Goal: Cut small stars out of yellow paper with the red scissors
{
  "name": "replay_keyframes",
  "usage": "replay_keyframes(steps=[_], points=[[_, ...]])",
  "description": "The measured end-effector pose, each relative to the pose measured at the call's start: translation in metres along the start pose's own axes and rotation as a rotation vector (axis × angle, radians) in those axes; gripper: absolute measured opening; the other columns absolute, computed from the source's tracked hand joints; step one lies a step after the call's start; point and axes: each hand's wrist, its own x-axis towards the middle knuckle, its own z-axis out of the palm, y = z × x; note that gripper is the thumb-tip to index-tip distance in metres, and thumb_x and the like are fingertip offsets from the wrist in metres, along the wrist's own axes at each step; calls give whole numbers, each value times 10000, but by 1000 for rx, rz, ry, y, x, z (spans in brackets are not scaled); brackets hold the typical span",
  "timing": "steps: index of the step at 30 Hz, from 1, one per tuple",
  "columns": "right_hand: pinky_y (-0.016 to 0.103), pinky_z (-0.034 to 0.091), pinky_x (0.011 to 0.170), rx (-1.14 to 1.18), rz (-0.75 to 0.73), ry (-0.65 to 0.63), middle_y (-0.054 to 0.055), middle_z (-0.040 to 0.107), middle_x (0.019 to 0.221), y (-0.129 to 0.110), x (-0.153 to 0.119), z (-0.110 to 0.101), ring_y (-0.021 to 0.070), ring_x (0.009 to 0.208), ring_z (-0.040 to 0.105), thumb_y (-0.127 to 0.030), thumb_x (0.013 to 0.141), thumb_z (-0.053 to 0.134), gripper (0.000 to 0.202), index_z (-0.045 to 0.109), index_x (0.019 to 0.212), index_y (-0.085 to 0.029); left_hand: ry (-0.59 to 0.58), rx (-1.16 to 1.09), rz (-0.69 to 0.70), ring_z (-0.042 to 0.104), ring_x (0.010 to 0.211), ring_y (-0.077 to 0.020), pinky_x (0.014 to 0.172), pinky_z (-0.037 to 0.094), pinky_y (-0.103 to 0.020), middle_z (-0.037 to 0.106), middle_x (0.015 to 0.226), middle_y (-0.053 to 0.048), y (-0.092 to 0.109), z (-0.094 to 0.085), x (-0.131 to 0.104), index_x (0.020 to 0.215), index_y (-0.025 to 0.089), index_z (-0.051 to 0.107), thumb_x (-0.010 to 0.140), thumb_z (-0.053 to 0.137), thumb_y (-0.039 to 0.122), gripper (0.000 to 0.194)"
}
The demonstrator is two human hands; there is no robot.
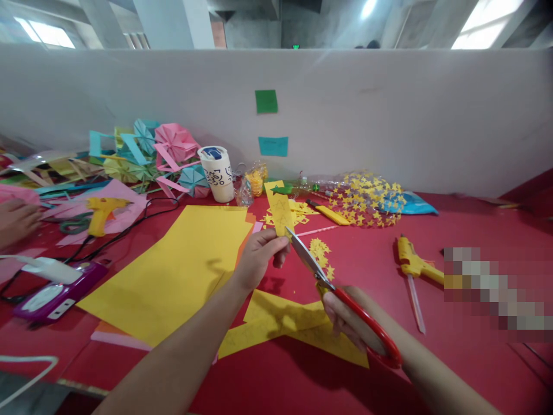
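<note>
My left hand pinches the lower end of a yellow paper strip that has star outlines drawn on it. The red-handled scissors are in my right hand, their blade tips at the strip's lower edge beside my left fingers. Below my hands lie more yellow strips, crossing one another on the red table. Small cut yellow stars form a pile just behind the scissors, and yellow paper scraps lie farther back.
Large yellow sheets cover the left. A yellow glue gun, purple power strip and another person's hand are farther left. A white cup stands behind. A second glue gun lies right, near a star-filled clear bag.
</note>
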Motion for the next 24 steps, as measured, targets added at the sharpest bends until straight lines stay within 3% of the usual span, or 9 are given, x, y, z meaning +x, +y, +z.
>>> replay_keyframes(steps=[6, 10, 24], points=[[139, 239, 265, -56, -23, 84, -63, 445, 434, 0, -1, 3, 29, 258, 316, -674, 799, 567, 532, 448, 591, -199, -3, 7, -9, 482, 425, -73, 442, 376, -203, 549, 493, 26, 1, -2, 0, 610, 156, 620, 799, 626, 299, 237], [146, 197, 257, -77, -47, 68, -58, 437, 428, -1, -2, 2, 27, 259, 290, -652, 806, 571, 523, 432, 576, -203, -14, 15, -11, 479, 421, -74, 443, 374, -208, 543, 486, 24, 2, -4, 1, 602, 156, 626, 795, 622, 303, 242], [141, 219, 280, -104, -25, 82, -72, 413, 442, -4, -3, 0, 41, 294, 348, -655, 811, 559, 509, 419, 606, -211, 29, -50, 22, 525, 443, -81, 466, 411, -206, 590, 508, 20, 6, -4, 2, 626, 158, 612, 808, 616, 251, 205]])
